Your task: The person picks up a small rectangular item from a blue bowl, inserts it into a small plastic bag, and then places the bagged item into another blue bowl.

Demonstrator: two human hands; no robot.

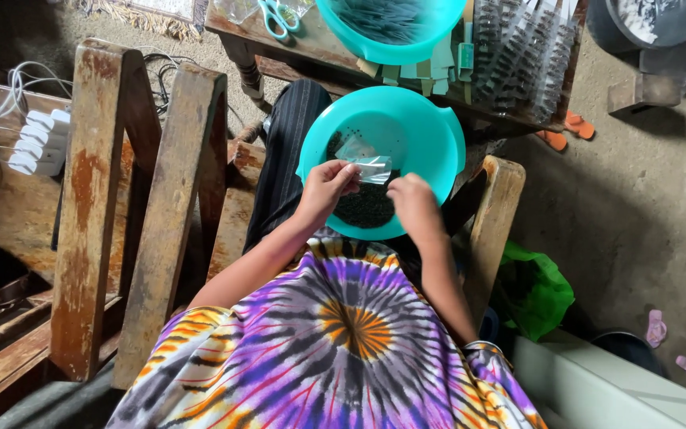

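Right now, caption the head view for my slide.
Both hands, left hand and right hand, hold a clear plastic bag over a teal basin.

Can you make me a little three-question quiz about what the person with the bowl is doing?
1. What does the left hand pinch?
2. True or false: the teal bowl on the lap holds small dark bits.
3. Which lies on the table: A) scissors B) a spoon?

Key: 1. A small clear plastic bag, with the right hand beside it. 2. True. 3. A.
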